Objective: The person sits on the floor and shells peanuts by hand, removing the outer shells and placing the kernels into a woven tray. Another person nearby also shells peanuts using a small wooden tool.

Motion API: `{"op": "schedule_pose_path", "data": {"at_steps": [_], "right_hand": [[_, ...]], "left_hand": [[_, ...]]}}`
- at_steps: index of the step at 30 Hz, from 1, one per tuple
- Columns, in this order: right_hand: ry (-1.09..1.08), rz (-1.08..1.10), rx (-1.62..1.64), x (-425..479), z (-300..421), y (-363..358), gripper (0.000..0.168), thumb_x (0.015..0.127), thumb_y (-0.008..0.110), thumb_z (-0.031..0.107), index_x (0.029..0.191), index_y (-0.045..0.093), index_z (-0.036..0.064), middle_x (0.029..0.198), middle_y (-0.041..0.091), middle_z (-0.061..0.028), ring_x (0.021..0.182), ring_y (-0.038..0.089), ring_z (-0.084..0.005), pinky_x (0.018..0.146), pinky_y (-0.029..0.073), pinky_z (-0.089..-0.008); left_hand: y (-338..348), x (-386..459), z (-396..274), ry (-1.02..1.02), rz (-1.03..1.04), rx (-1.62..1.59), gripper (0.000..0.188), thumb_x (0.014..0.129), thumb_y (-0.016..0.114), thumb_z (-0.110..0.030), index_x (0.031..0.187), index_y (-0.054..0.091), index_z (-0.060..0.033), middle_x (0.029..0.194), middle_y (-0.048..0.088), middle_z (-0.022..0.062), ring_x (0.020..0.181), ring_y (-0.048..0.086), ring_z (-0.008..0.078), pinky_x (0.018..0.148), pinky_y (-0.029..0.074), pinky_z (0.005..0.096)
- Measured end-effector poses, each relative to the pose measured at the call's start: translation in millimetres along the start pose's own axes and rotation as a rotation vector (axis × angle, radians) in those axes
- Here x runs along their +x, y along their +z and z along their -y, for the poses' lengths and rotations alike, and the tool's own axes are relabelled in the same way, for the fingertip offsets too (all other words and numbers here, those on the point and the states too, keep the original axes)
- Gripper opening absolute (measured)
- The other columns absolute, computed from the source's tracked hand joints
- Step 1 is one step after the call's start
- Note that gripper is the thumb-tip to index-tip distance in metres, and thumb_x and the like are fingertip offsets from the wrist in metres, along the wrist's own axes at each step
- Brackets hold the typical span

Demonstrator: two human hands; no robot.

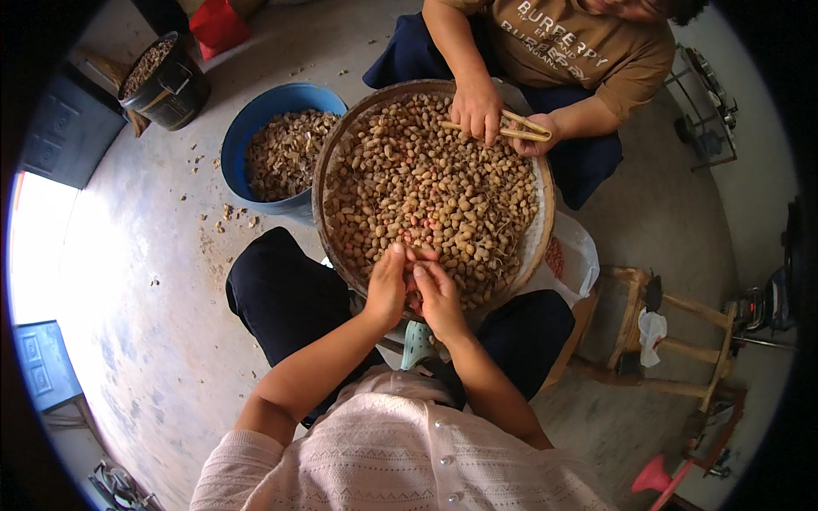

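Observation:
A round woven tray point(321, 191) heaped with unshelled peanuts point(409, 166) lies in front of me, with some pink shelled kernels among them. Over its near edge my left hand point(387, 284) and my right hand point(437, 294) meet, fingertips together. Whether a peanut is between the fingers is too small to tell. Across the tray, a person in a brown T-shirt holds bamboo tongs point(521, 131) over the peanuts.
A blue tub point(236, 160) of peanut shells stands left of the tray, with a black bucket point(182, 96) beyond. To the right are a clear plastic bag point(585, 255) with pink kernels and a wooden chair frame point(629, 319). Shell bits litter the floor.

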State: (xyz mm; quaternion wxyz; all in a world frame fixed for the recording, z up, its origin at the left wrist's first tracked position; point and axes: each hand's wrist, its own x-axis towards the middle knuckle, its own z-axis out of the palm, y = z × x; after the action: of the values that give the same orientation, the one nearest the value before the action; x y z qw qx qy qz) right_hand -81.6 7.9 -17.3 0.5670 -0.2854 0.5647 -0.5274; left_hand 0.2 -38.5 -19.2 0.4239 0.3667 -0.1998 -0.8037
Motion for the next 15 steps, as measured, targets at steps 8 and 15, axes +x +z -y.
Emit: {"op": "schedule_pose_path", "data": {"at_steps": [8,15], "right_hand": [[-0.422,-0.330,-1.129,8.7,34.8,-27.7,0.024,0.082,0.057,0.029,0.083,0.052,0.005,0.066,0.057,-0.0111,0.057,0.056,-0.0281,0.048,0.042,-0.0361],[0.187,-0.085,0.183,-4.3,34.9,-39.9,0.018,0.086,0.045,0.022,0.092,0.055,0.007,0.074,0.056,-0.0006,0.051,0.046,-0.0080,0.040,0.029,-0.0193]], "left_hand": [[-26.7,14.7,-12.1,0.291,-0.065,0.183,0.026,0.093,0.037,-0.025,0.092,0.052,-0.0038,0.072,0.046,-0.0002,0.066,0.043,0.0084,0.062,0.037,0.0221],[-12.9,0.9,-12.7,0.371,-0.113,0.435,0.010,0.088,0.048,-0.007,0.093,0.054,-0.0008,0.078,0.048,-0.0008,0.071,0.044,0.0069,0.066,0.038,0.0199]]}}
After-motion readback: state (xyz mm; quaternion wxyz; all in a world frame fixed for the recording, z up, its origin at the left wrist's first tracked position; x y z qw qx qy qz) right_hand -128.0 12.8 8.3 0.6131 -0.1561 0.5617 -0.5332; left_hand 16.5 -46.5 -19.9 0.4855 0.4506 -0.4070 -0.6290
